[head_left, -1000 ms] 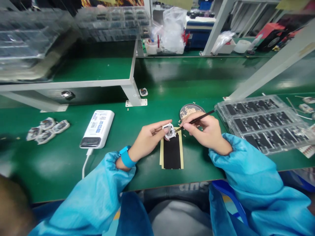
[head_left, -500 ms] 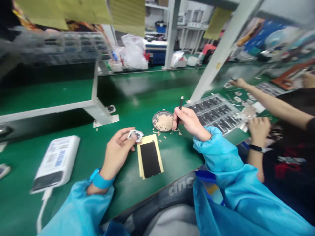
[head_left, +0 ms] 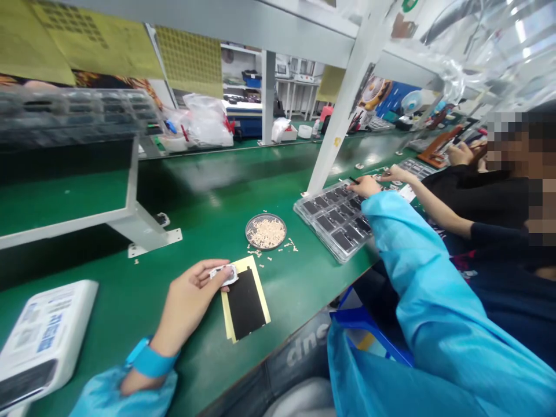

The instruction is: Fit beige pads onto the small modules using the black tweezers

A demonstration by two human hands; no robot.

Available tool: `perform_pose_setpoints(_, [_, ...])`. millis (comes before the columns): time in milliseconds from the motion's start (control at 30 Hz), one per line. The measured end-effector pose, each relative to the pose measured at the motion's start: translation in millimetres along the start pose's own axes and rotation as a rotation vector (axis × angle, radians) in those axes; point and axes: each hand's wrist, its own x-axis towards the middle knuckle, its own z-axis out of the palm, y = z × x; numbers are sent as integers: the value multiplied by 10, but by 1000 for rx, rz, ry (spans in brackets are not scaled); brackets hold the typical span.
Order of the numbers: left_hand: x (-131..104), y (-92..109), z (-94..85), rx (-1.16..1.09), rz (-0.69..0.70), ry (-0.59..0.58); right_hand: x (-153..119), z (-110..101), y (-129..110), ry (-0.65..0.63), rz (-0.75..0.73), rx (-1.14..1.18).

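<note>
My left hand [head_left: 193, 295] pinches a small white-edged part [head_left: 224, 274] above the top of a black sheet [head_left: 247, 304] with a yellow backing [head_left: 263, 303]. My right hand [head_left: 365, 186] reaches over the far right side of a clear compartment tray [head_left: 343, 249] holding black rectangular pieces. Its fingers are closed on a thin black pen-like tool [head_left: 354, 180]. Between my hands, a round dish [head_left: 266, 231] is full of small beige pieces, and several more lie scattered beside it.
A white device [head_left: 56, 336] with a dark panel lies at the left. A white post [head_left: 334, 116] rises behind the tray, and a metal-legged shelf [head_left: 147, 229] stands at the left. At the right, a person's arm [head_left: 438, 202] extends over the bench near my right hand.
My right hand has moved away from beside the dish to the far side of the tray, still with the black tool. The view has turned right; my left hand still holds the part.
</note>
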Motion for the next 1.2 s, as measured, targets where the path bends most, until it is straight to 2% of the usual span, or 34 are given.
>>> perform_pose_setpoints(133, [26, 32, 2, -19, 21, 23, 177, 48, -44, -85, 1, -25])
perform_pose_setpoints(267, [51, -15, -28, -39, 25, 15, 223, 21, -116, -122, 31, -45])
perform_pose_setpoints(467, [49, -81, -25, -58, 27, -26, 52, -75, -180, -34, 31, -6])
perform_pose_setpoints(567, [2, -49, 1, -91, 7, -80, -263, -142, -361, 44, -78, 90])
perform_pose_setpoints(633, [-48, -18, 29, -106, -13, -139, -620, -172, -601, 23, -228, 216])
perform_pose_setpoints(733, [-126, 8, 92, -119, -27, -224, -1333, -133, -1100, -268, -583, 634])
perform_pose_setpoints(833, [-173, -3, 161, -136, -16, -272, -2033, 28, -1609, -538, -710, 779])
perform_pose_setpoints(900, [-178, -27, 189, -153, 12, -287, -2366, 176, -1877, -699, -818, 817])
perform_pose_setpoints(967, [-167, -57, 193, -159, 58, -270, -2564, 334, -2069, -782, -897, 814])
perform_pose_setpoints(1067, [-143, -88, 170, -144, 125, -193, -2671, 553, -2218, -810, -912, 879])
perform_pose_setpoints(1200, [-133, -85, 156, -171, 126, -143, -2685, 752, -2193, -705, -826, 1058])
